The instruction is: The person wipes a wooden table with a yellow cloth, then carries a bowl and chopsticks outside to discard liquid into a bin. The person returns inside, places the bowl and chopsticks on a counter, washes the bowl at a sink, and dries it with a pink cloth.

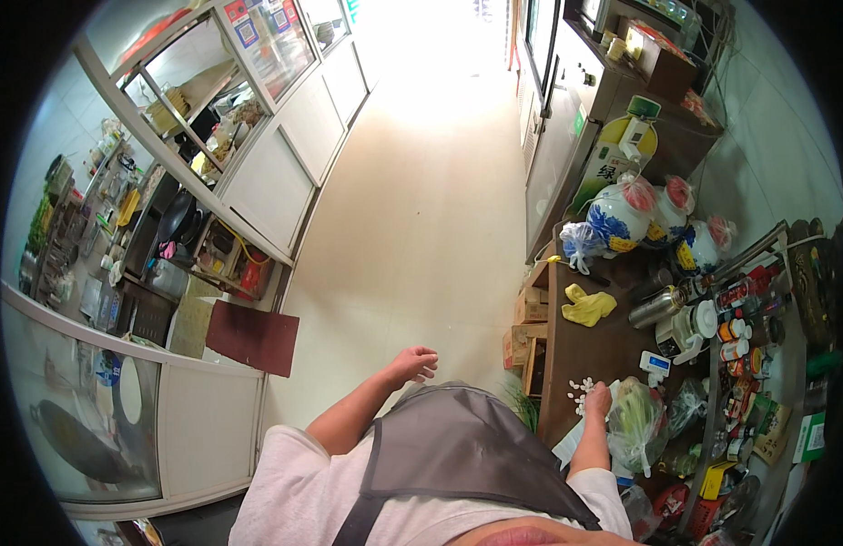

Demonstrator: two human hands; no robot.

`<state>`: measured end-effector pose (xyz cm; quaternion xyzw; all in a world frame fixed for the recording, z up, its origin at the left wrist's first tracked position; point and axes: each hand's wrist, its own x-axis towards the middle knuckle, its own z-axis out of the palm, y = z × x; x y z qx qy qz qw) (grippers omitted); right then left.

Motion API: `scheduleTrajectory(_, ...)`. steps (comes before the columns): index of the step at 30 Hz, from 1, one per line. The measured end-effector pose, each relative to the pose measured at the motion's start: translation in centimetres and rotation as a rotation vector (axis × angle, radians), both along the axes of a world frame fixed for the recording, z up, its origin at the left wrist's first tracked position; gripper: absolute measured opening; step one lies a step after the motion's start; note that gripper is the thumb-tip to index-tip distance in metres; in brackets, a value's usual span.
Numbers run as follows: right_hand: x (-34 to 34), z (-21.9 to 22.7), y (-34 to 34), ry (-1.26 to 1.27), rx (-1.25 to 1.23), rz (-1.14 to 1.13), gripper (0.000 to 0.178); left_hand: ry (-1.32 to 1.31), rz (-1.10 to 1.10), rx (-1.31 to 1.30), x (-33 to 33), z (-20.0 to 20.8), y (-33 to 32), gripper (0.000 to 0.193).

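Over the tiled floor, my left hand [412, 366] hangs in front of the dark apron [458, 450], fingers loosely bent and apart, with nothing in it. On the right, my right hand [597, 402] is low over the brown table, its fingers drawn together and pointing down. Whatever they hold is hidden. Right beside it lies a scatter of small white pieces [578, 393], too small to name surely. A clear plastic bag of pale green vegetables [636, 420] sits just right of that hand. White paper [570, 444] lies by my right forearm.
Along the brown table [567, 350] stand a yellow cloth [587, 306], a steel flask [656, 308], a small white device [655, 366] and blue-and-white jars [622, 217]. Bottles crowd a rack [733, 350] at right. Cardboard boxes [522, 346] sit beneath. A glazed partition [285, 173] runs along the left.
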<state>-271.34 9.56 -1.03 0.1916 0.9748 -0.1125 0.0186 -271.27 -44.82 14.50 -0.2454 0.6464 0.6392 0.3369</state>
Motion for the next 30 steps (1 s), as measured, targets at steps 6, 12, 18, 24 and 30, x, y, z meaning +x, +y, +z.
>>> scheduleTrajectory(6,-0.3,0.0,2.1,0.152,-0.035,-0.037,0.008,0.040,0.066,0.177,-1.4,3.5,2.0,0.045)
scheduleTrajectory(12,-2.5,5.1,2.6,0.312,-0.624,-0.225,0.010,0.020,0.103,0.538,-2.6,5.6,5.5,0.045)
scheduleTrajectory(18,-6.7,22.3,-12.3,0.044,-1.169,0.175,0.014,-0.269,0.104,0.808,-3.6,6.8,11.0,0.045)
scheduleTrajectory(24,-3.5,31.5,-27.9,0.061,-0.501,0.973,0.018,-0.218,0.104,1.191,-3.3,7.3,11.0,0.044)
scheduleTrajectory(30,-1.9,33.3,-31.9,0.387,-0.173,1.227,0.015,-0.084,0.137,1.426,-2.1,6.2,7.1,0.036)
